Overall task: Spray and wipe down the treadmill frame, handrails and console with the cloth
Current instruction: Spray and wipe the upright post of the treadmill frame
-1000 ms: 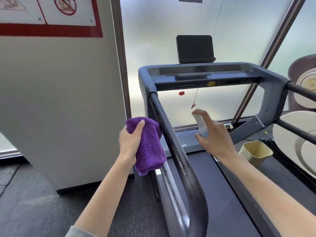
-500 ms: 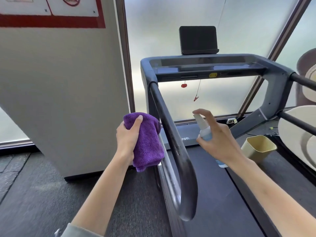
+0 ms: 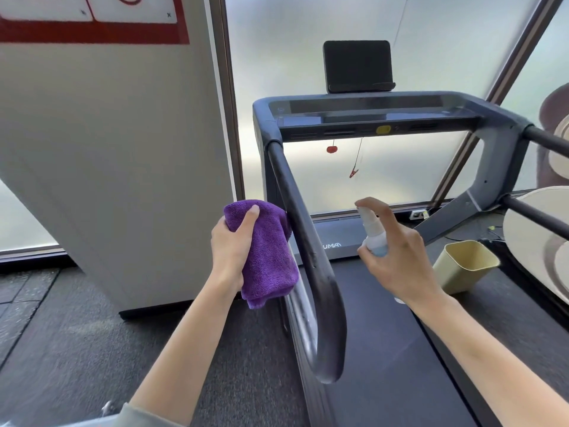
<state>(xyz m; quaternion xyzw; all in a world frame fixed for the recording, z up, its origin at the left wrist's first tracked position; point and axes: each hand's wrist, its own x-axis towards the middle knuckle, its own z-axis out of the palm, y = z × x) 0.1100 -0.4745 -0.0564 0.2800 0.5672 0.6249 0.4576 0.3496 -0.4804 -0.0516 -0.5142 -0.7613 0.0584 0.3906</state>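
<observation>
A dark grey treadmill stands ahead, with its left handrail (image 3: 304,241) sloping down toward me and its console (image 3: 369,114) across the top. My left hand (image 3: 231,251) grips a folded purple cloth (image 3: 268,257) just left of that rail, the cloth's edge against it. My right hand (image 3: 397,257) holds a small white and blue spray bottle (image 3: 374,232) right of the rail, index finger on its nozzle, which points toward the rail. The right handrail (image 3: 545,141) runs off the frame's right edge.
A black tablet holder (image 3: 357,66) sits on top of the console. A red safety clip (image 3: 354,172) hangs on a cord below it. A pale yellow bin (image 3: 465,266) stands right of the belt (image 3: 385,365). A white panel (image 3: 107,149) stands at left.
The view has drawn back and tilted down a little, showing more of the handrail's curved end. Both hands stay beside the rail; the spray bottle stands clearer in my right hand.
</observation>
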